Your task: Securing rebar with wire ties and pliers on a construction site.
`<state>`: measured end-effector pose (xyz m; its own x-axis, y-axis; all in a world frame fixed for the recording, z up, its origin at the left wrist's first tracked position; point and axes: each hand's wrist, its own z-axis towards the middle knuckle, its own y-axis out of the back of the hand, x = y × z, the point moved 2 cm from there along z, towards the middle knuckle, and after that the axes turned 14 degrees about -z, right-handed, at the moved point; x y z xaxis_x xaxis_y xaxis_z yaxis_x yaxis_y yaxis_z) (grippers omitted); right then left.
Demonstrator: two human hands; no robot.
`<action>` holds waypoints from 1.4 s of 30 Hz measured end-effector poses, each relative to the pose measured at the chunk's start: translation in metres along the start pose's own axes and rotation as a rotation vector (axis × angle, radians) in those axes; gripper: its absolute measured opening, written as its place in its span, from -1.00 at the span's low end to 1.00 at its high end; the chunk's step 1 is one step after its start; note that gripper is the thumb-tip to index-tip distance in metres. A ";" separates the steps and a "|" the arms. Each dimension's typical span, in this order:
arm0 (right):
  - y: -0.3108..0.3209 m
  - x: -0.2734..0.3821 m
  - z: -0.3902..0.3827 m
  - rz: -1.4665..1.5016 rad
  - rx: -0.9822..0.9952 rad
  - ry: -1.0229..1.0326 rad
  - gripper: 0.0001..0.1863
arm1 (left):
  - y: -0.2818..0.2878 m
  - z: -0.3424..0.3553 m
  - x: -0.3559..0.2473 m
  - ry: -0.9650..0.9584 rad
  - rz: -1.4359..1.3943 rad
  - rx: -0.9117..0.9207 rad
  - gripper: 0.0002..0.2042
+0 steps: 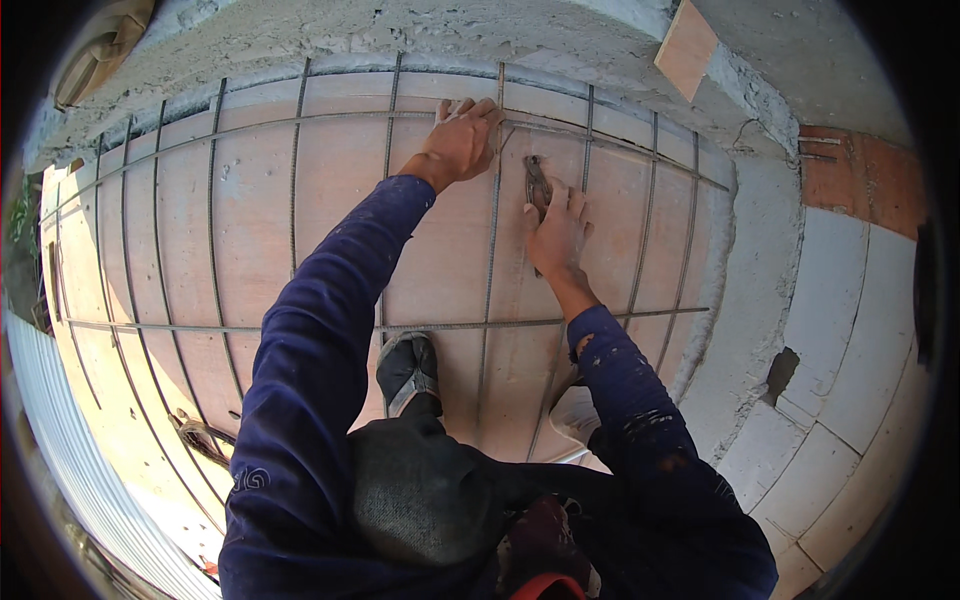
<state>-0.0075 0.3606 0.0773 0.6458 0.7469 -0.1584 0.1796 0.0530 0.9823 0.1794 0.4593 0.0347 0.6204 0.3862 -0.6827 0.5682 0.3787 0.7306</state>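
Note:
My left hand (pixel 463 140) has its fingers curled over a horizontal steel bar of the rebar grid (pixel 296 215), beside its crossing with an upright bar. A short thin piece, seemingly wire, slants from that crossing. Just below and to the right, my right hand (pixel 560 230) is closed on dark metal pliers (pixel 536 178), their head pointing up toward the top bar. The grid lies on pale pinkish boards (pixel 430 250). What my left fingertips pinch, if anything besides the bar, is too small to make out.
My shoes (pixel 405 365) rest among the bars. Rough concrete edges (pixel 750 250) border the top and right, with a wood offcut (pixel 686 45), red brick (pixel 855 175) and pale block wall (pixel 840 320). Coiled wire or cable (pixel 200 435) lies at lower left, near corrugated sheeting (pixel 80 440).

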 end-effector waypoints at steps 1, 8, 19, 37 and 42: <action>-0.006 0.004 0.021 0.044 -0.017 0.126 -0.56 | 0.002 -0.002 -0.004 -0.024 0.019 -0.026 -0.44; -0.017 0.050 0.092 0.048 0.211 0.135 -0.75 | 0.008 -0.108 -0.010 0.065 -0.118 -0.447 -0.55; -0.029 0.058 0.101 0.060 0.222 0.181 -0.74 | 0.020 -0.067 0.090 0.685 -0.428 -0.651 -0.57; -0.021 -0.036 -0.042 0.917 0.295 0.116 -0.81 | 0.031 -0.055 0.088 0.799 -0.316 -0.579 -0.61; -0.033 -0.076 -0.078 1.042 0.369 -0.011 -0.85 | 0.032 -0.053 0.081 0.785 -0.429 -0.538 -0.67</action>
<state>-0.1206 0.3541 0.0645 0.6159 0.3048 0.7265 -0.2471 -0.8009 0.5455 0.2192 0.5470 0.0016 -0.2122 0.4962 -0.8419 0.2224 0.8634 0.4528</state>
